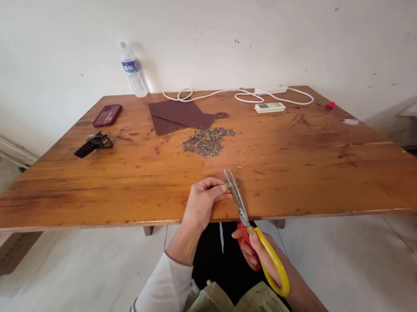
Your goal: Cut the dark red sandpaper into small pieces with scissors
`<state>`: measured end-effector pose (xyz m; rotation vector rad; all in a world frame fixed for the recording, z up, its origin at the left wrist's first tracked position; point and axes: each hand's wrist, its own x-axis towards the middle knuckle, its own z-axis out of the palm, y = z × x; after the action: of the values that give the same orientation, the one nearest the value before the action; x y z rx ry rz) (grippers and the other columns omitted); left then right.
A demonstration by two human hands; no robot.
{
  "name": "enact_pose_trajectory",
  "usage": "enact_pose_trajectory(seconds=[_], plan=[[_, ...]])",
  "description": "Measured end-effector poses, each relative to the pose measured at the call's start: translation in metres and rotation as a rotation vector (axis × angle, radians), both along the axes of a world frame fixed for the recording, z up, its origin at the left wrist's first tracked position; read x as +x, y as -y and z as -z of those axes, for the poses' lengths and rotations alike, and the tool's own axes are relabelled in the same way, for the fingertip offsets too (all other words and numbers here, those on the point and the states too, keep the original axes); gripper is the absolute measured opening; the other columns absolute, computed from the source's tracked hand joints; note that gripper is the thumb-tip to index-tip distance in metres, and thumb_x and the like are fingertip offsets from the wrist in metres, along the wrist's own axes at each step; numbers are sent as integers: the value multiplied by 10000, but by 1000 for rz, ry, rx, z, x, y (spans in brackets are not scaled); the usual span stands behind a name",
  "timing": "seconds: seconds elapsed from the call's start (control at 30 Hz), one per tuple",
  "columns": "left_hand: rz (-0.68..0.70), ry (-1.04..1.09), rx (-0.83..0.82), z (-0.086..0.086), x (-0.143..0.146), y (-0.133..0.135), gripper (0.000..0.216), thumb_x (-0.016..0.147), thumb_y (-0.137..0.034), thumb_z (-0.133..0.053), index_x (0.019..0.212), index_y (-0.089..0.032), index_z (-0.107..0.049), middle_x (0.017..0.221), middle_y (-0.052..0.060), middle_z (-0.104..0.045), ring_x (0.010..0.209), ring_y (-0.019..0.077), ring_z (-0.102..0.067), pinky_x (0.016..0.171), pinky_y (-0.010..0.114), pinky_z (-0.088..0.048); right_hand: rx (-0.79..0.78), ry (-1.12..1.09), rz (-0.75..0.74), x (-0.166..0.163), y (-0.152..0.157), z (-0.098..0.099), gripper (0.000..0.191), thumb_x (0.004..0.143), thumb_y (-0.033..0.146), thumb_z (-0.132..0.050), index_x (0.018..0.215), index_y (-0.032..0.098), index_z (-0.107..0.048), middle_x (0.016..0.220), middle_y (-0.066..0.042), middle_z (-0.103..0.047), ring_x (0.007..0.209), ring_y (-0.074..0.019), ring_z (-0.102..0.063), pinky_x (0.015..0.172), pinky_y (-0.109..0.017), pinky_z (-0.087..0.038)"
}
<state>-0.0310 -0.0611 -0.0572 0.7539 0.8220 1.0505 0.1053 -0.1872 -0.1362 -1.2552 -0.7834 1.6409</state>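
Observation:
My right hand is wrapped round the handles of a pair of scissors, one loop yellow and the other red. The slim metal blades point away from me over the table's front edge, slightly parted at the tips. Just left of them, my left hand is closed in a pinch, fingertips close against the blades. What it pinches is too small to make out; a greenish bit shows there. Beyond both hands lies a loose heap of dried plant clippings, with a few crumbs scattered nearer the blades.
On the wooden table lie dark brown sheets, a phone, black keys, a white remote control and a white cable. A water bottle stands at the back by the wall.

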Motion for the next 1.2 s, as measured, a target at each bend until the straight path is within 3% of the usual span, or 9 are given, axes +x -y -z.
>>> enact_pose_trajectory(seconds=[0.23, 0.4, 0.67, 0.9, 1.2], plan=[[24, -34, 31, 1, -1, -1, 190, 535, -206, -854, 613, -121, -703, 642, 16, -653, 603, 103, -604, 675, 255, -560, -22, 7, -12, 4, -2, 1, 698, 697, 826, -651, 952, 176, -642, 542, 101, -387, 405, -60, -281, 387, -215, -258], [37, -44, 25, 0, -2, -1, 163, 550, -190, -839, 612, -124, -704, 643, 17, -657, 612, 109, -612, 702, 272, -561, -113, -75, -125, 9, -9, 5, 671, 609, 827, -713, 843, 210, -590, 469, 130, -364, 352, -59, -293, 339, -205, -263], [38, -18, -6, -1, -1, -1, 217, 523, -198, -874, 603, -117, -689, 641, 20, -649, 620, 119, -618, 728, 303, -575, -67, 45, 28, -3, 1, -7, 662, 672, 853, -637, 774, 209, -527, 469, 141, -320, 350, -29, -218, 317, -166, -183], [24, 0, 4, -2, -2, 0, 204, 533, -195, -872, 611, -116, -701, 668, 27, -651, 646, 120, -616, 714, 285, -562, 30, 77, -5, -1, 1, -12, 738, 724, 851, -590, 972, 157, -633, 570, 97, -387, 425, -57, -292, 400, -204, -264], [28, -13, 7, -1, -1, -1, 222, 511, -213, -875, 603, -115, -699, 647, 23, -650, 608, 109, -600, 689, 276, -552, -31, 57, -32, 1, -1, -6, 714, 662, 869, -628, 877, 188, -589, 500, 131, -329, 381, -44, -237, 360, -190, -220]])
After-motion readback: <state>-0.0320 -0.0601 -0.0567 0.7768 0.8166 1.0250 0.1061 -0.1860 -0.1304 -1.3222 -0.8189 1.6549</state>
